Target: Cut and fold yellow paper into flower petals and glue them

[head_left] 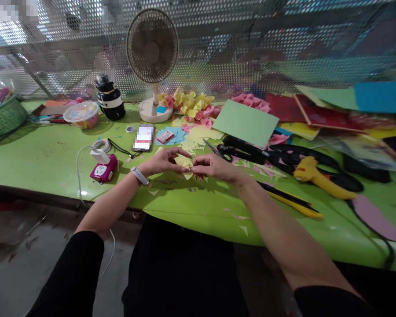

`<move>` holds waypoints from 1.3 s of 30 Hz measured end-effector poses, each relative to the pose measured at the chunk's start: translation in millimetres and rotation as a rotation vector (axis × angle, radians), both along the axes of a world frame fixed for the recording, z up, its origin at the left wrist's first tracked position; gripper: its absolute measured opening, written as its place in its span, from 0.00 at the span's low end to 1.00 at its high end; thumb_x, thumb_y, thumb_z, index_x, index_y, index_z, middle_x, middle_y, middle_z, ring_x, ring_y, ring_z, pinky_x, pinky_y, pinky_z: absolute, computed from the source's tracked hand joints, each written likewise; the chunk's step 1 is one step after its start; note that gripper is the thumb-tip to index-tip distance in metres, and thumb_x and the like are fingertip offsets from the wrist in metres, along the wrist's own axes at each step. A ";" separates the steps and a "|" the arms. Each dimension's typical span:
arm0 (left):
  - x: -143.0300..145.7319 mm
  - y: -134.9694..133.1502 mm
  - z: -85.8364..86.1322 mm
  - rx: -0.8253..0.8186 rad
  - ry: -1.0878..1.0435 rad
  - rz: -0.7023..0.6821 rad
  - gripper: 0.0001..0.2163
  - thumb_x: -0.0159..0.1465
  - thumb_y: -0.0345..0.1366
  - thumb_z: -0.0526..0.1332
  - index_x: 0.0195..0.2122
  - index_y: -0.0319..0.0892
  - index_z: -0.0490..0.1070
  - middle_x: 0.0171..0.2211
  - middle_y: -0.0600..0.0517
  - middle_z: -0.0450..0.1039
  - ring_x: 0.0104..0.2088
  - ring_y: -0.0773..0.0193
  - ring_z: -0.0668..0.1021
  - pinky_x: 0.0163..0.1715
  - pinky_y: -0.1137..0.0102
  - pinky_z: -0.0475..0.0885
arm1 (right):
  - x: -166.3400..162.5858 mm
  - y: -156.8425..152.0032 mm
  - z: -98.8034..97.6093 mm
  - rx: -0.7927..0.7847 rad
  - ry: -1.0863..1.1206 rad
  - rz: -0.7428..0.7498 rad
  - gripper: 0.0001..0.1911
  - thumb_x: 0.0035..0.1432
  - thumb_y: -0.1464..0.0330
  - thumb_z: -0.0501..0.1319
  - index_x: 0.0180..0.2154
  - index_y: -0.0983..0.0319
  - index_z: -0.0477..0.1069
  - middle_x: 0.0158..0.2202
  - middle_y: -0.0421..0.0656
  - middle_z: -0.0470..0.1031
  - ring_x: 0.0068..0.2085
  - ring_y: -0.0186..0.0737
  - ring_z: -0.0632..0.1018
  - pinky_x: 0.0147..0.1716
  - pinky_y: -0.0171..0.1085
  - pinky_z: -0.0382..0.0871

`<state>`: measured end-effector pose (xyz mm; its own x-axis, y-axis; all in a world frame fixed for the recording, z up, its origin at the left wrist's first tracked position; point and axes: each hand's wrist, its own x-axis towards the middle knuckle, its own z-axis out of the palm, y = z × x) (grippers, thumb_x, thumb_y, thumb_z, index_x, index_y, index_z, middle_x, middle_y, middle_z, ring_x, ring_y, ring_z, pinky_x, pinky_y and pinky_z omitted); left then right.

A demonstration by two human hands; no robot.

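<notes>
Between my two hands, a little above the green table [198,202], is a yellow paper flower [184,164]. My left hand [165,160] pinches it from the left side, thumb in front and fingers behind. From the right, the fingertips of my right hand [209,167] are closed on its edge. Just beyond my hands lie yellow paper pieces [199,137] and a pair of scissors [219,150]. Small scraps are strewn on the table under and around my hands.
Folded yellow paper flowers [191,105] and pink ones are heaped behind, beside a fan [153,48]. A phone [144,137], a pink power socket [104,169] and a black bottle [109,99] stand left. On the right lie a yellow glue gun [323,178] and a yellow cutter [290,201].
</notes>
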<state>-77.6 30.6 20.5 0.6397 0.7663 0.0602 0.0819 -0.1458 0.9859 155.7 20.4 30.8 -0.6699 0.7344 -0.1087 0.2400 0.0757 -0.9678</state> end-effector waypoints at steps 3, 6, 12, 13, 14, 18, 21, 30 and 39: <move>0.4 0.9 -1.0 -0.027 -0.036 0.059 0.30 0.56 0.38 0.75 0.57 0.39 0.69 0.35 0.49 0.77 0.35 0.65 0.80 0.37 0.68 0.76 | -1.9 1.5 -5.1 0.076 0.021 -0.131 0.13 0.55 0.58 0.68 0.30 0.62 0.76 0.25 0.41 0.77 0.25 0.34 0.75 0.27 0.36 0.71; 2.4 3.2 -7.2 -0.019 -0.065 0.156 0.34 0.56 0.38 0.74 0.61 0.40 0.64 0.41 0.46 0.76 0.39 0.63 0.80 0.40 0.66 0.76 | -6.5 1.2 -9.6 0.186 0.051 -0.315 0.15 0.54 0.56 0.69 0.31 0.62 0.78 0.25 0.42 0.78 0.23 0.34 0.75 0.25 0.36 0.72; 6.5 6.1 -19.6 0.199 -0.083 0.269 0.27 0.61 0.35 0.69 0.60 0.39 0.65 0.41 0.47 0.75 0.42 0.64 0.78 0.47 0.64 0.75 | -18.5 -4.0 -11.3 0.200 0.079 -0.404 0.19 0.54 0.53 0.68 0.27 0.62 0.77 0.24 0.43 0.78 0.20 0.34 0.73 0.22 0.36 0.71; 7.2 5.2 -19.5 0.228 -0.092 0.275 0.25 0.63 0.34 0.67 0.60 0.39 0.65 0.42 0.47 0.75 0.43 0.65 0.78 0.49 0.64 0.74 | -20.1 -4.8 -11.6 0.194 0.083 -0.401 0.19 0.54 0.52 0.68 0.26 0.62 0.77 0.24 0.43 0.78 0.20 0.34 0.73 0.22 0.37 0.71; 8.0 4.0 -19.2 0.250 -0.102 0.280 0.23 0.64 0.34 0.66 0.59 0.40 0.66 0.43 0.47 0.75 0.44 0.65 0.78 0.50 0.65 0.74 | -21.5 -5.4 -12.4 0.184 0.090 -0.396 0.20 0.54 0.52 0.68 0.25 0.62 0.76 0.24 0.43 0.78 0.20 0.34 0.73 0.23 0.37 0.71; 13.1 -0.7 -18.8 0.259 -0.180 0.292 0.16 0.65 0.36 0.65 0.53 0.41 0.69 0.47 0.46 0.75 0.46 0.64 0.78 0.49 0.66 0.75 | -26.2 -6.9 -18.4 0.106 0.136 -0.366 0.21 0.51 0.50 0.70 0.26 0.62 0.75 0.24 0.43 0.78 0.21 0.33 0.74 0.24 0.38 0.72; 15.8 -1.5 -19.4 0.214 -0.238 0.299 0.12 0.64 0.37 0.66 0.46 0.40 0.71 0.46 0.47 0.75 0.44 0.66 0.78 0.47 0.67 0.76 | -27.5 -7.8 -20.4 0.071 0.145 -0.354 0.19 0.50 0.52 0.71 0.27 0.62 0.75 0.25 0.43 0.78 0.21 0.34 0.75 0.24 0.38 0.73; 11.8 -0.4 -13.9 0.185 -0.219 0.295 0.10 0.63 0.39 0.68 0.42 0.39 0.75 0.42 0.48 0.77 0.40 0.68 0.78 0.47 0.67 0.76 | -14.3 -9.3 2.5 0.166 0.215 -0.494 0.11 0.52 0.60 0.67 0.31 0.61 0.76 0.28 0.42 0.78 0.25 0.36 0.76 0.27 0.38 0.74; 11.7 -0.7 -14.9 0.183 -0.190 0.291 0.10 0.63 0.39 0.68 0.42 0.39 0.76 0.41 0.48 0.77 0.40 0.68 0.78 0.45 0.68 0.75 | -14.1 -7.3 1.1 0.194 0.211 -0.495 0.11 0.50 0.60 0.69 0.29 0.62 0.74 0.25 0.41 0.75 0.24 0.34 0.74 0.26 0.37 0.73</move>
<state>-65.8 29.8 5.6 0.3615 0.8795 0.3094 -0.0357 -0.3186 0.9472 141.7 13.1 31.9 -0.2331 0.9596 0.1579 0.0951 0.1841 -0.9783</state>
